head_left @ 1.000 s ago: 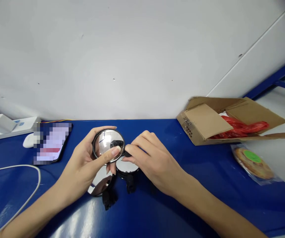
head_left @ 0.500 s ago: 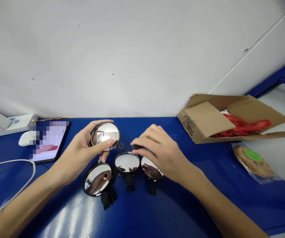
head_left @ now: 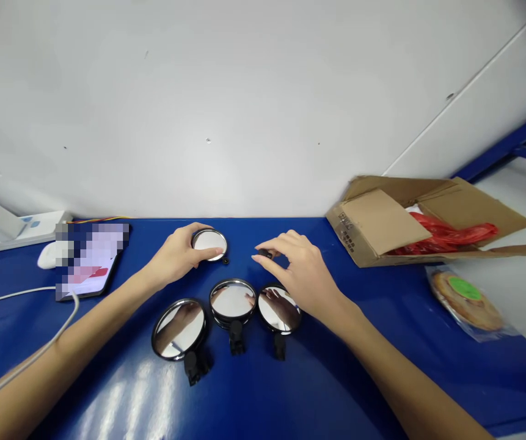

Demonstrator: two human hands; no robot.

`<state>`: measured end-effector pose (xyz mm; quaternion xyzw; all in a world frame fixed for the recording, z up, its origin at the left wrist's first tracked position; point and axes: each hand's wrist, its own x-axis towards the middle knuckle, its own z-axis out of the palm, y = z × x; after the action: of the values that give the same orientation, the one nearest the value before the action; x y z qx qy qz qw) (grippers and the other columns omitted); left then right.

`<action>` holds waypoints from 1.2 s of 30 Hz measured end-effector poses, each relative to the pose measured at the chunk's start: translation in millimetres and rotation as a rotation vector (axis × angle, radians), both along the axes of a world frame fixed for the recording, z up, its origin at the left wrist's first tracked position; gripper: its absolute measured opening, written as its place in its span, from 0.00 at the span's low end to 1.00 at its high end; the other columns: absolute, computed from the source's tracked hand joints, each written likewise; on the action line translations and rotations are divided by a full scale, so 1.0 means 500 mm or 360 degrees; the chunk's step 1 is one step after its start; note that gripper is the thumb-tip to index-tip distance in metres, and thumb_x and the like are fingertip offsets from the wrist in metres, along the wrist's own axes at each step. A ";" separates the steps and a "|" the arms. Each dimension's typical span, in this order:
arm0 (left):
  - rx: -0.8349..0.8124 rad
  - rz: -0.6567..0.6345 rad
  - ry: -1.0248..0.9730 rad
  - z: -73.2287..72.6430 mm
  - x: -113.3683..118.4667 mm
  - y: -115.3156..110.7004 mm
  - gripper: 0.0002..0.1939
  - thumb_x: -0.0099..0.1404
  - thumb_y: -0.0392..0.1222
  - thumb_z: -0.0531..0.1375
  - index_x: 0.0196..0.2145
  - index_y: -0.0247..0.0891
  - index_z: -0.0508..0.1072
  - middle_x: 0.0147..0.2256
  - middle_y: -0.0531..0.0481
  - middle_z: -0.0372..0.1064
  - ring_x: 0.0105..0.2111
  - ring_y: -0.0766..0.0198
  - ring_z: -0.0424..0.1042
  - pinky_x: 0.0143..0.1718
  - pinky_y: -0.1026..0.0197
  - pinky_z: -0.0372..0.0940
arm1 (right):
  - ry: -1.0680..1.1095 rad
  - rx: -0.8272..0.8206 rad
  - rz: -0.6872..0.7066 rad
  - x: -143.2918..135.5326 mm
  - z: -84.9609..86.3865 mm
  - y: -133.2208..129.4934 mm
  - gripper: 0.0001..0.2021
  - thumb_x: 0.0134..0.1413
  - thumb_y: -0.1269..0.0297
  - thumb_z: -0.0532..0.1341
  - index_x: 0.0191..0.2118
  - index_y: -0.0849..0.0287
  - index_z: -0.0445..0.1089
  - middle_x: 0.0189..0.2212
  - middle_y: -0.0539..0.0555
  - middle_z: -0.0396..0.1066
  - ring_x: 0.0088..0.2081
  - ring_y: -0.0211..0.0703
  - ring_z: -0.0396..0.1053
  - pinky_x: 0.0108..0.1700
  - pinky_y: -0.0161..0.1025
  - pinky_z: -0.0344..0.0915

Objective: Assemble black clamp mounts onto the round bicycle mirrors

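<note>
My left hand point(head_left: 181, 252) is closed on a round mirror point(head_left: 205, 239) with a black rim, thumb across its glass, near the back of the table. Right at that mirror's lower right edge is a tiny black ring-like piece point(head_left: 225, 261); whether it touches the rim I cannot tell. My right hand point(head_left: 297, 263) pinches a small black part point(head_left: 267, 253), partly hidden by the fingers. In front of both hands lie a left mirror point(head_left: 179, 330), a middle mirror point(head_left: 233, 299) and a right mirror point(head_left: 280, 310), each with a black clamp pointing towards me.
On the blue table point(head_left: 253, 391), an open cardboard box point(head_left: 372, 223) holds a red plastic bag point(head_left: 455, 233). A wrapped round pastry point(head_left: 467, 299) lies at right. To the left are a phone point(head_left: 93, 263), a white mouse-like object point(head_left: 49, 255), a power strip point(head_left: 38, 229) and a white cable point(head_left: 68, 321).
My left hand has carried its mirror slightly to the right and back, tilting it flatter. My right hand has shifted a little right and back with the black part, its fingers more extended.
</note>
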<state>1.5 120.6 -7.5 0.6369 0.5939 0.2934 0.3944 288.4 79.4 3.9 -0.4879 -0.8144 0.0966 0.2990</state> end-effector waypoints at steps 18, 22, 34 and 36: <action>0.0305 0.0090 0.0665 -0.026 0.027 0.015 0.22 0.80 0.50 0.70 0.65 0.39 0.78 0.63 0.39 0.77 0.57 0.47 0.82 0.57 0.40 0.80 | -0.0091 -0.0019 -0.0021 -0.005 -0.011 -0.002 0.11 0.76 0.64 0.71 0.59 0.55 0.80 0.40 0.52 0.84 0.44 0.52 0.79 0.53 0.49 0.67; 0.0344 0.0194 0.0590 -0.024 0.031 0.006 0.37 0.74 0.63 0.71 0.69 0.38 0.73 0.60 0.35 0.76 0.52 0.43 0.82 0.59 0.37 0.77 | -0.0121 -0.0065 0.0031 -0.009 -0.013 -0.004 0.11 0.77 0.66 0.70 0.60 0.56 0.79 0.43 0.55 0.85 0.48 0.54 0.80 0.54 0.51 0.67; 0.0490 0.0257 0.0380 0.013 -0.040 -0.139 0.37 0.78 0.70 0.61 0.73 0.45 0.67 0.52 0.44 0.78 0.35 0.54 0.77 0.37 0.49 0.75 | -0.0118 -0.0179 0.0117 -0.019 -0.014 -0.013 0.05 0.77 0.69 0.70 0.53 0.53 0.82 0.45 0.53 0.85 0.45 0.50 0.78 0.52 0.46 0.68; 0.0553 0.0092 0.0408 0.009 -0.043 -0.146 0.29 0.81 0.67 0.59 0.68 0.48 0.73 0.58 0.42 0.76 0.45 0.50 0.80 0.43 0.48 0.77 | -0.0127 -0.0189 0.0124 -0.022 -0.015 -0.013 0.05 0.77 0.69 0.70 0.52 0.53 0.81 0.44 0.53 0.85 0.45 0.50 0.78 0.52 0.47 0.68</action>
<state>-20.0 47.7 -3.1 0.7101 0.5977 0.3191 0.1912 277.6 72.9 -3.6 -0.4763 -0.8368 0.1369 0.2328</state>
